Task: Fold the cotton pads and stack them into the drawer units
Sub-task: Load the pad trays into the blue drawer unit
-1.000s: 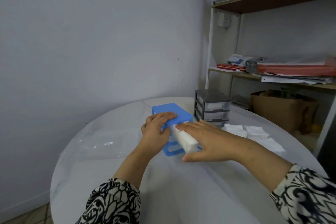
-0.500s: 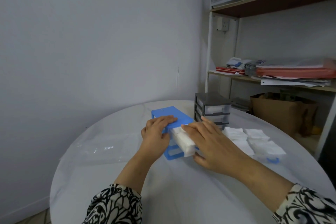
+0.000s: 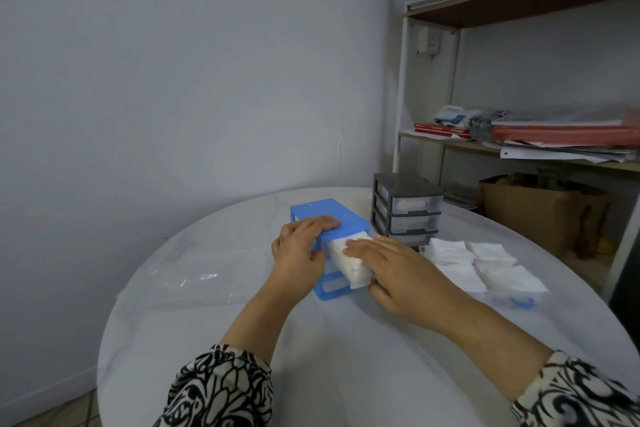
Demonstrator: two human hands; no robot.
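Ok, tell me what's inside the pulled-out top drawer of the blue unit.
White cotton pads fill the open drawer of the blue unit. The right hand lies over them, hiding how far back they reach.

Clear plastic sheet (image 3: 187, 282) on round white table (image 3: 346, 374); cluttered shelf (image 3: 519, 146); cardboard box (image 3: 533, 211) beneath

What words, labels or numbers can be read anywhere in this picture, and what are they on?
None can be read.
Red book spines on the shelf: pale lettering, too blurred to read.
Stacked papers and red folders on the shelf: no legible print.
Blue plastic drawer unit, grey plastic drawer unit, white cotton pads: no text visible.
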